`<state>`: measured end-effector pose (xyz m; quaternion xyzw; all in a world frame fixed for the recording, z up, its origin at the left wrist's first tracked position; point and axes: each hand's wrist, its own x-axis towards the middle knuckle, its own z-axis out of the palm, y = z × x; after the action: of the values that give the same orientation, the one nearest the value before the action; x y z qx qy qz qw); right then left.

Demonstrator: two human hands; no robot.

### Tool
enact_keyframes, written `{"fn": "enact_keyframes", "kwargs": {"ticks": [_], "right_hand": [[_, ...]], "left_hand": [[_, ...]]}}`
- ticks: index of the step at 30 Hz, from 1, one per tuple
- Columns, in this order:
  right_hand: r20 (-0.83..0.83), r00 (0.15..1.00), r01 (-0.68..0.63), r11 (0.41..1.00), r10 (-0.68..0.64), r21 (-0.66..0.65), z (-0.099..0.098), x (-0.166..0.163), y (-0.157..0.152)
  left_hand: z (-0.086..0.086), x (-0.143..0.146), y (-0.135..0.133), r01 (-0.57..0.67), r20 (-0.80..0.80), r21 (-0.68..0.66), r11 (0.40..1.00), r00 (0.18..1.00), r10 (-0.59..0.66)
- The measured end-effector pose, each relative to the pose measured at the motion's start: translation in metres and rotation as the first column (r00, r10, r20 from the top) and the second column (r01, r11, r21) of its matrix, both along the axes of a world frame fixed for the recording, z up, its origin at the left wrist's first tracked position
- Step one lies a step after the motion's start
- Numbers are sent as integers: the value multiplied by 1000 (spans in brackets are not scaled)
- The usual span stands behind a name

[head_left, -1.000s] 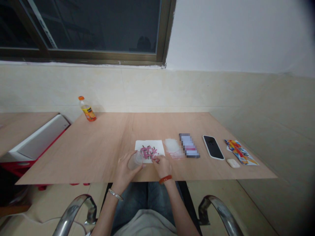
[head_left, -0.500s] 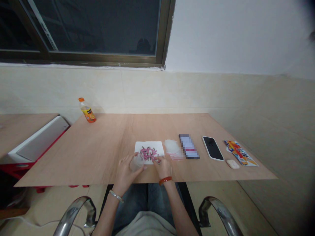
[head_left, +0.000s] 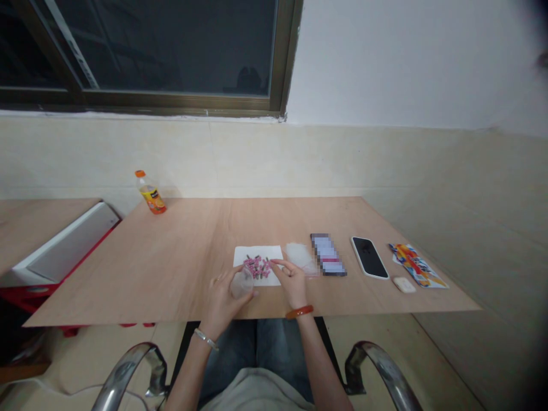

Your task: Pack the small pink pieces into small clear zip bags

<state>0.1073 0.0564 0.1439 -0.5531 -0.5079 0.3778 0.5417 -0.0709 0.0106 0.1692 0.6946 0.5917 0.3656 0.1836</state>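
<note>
My left hand is wrapped round a clear plastic cup, tilted at the lower left corner of a white sheet of paper. On the sheet lies a loose pile of small pink and dark pieces, too small to name for certain. At the pile's right edge is my right hand, its thumb and forefinger closed together. Whatever may be between those fingertips is too small to make out.
Right of the sheet lie clear plastic bags, a phone with a blurred screen, a white-edged phone, a small white case and a colourful packet. An orange drink bottle stands at the back left of the wooden table.
My right hand has shifted right and slightly away from me, from the sheet's lower right part to the pile's right edge. The left hand still holds the cup, nearly in place.
</note>
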Motion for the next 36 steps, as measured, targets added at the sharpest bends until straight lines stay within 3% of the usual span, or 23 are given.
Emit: {"fn": "enact_keyframes", "kwargs": {"ticks": [4, 7, 10, 14, 18, 23, 30, 33, 36], "right_hand": [[-49, 970, -239, 971, 239, 22, 37, -9, -11], [-71, 941, -329, 943, 331, 38, 43, -13, -12], [6, 971, -237, 971, 237, 16, 29, -10, -3], [310, 949, -42, 997, 58, -58, -5, 2, 15], [553, 828, -29, 991, 98, -131, -31, 8, 24], [688, 713, -3, 982, 134, -187, -40, 7, 22], [622, 779, 18, 988, 81, -151, -48, 10, 20], [455, 890, 31, 996, 11, -85, -43, 12, 19], [218, 976, 17, 1000, -12, -22, -22, 11, 15]], "left_hand": [[-3, 4, 3, 27, 23, 33, 999, 999, -28], [-5, 6, 4, 39, 70, 74, 996, 997, -44], [-5, 8, 4, 35, 127, 66, 997, 991, -43], [-3, 8, 3, 16, 167, 44, 999, 986, -23], [0, 7, 1, 9, 195, 30, 999, 981, -15], [-3, 5, 2, 9, 193, 5, 1000, 981, -10], [-3, 6, 3, 34, 162, 15, 999, 986, -36], [0, 8, 2, 16, 150, 45, 999, 988, -22], [-1, 10, 1, 6, 133, 41, 999, 991, -12]]}}
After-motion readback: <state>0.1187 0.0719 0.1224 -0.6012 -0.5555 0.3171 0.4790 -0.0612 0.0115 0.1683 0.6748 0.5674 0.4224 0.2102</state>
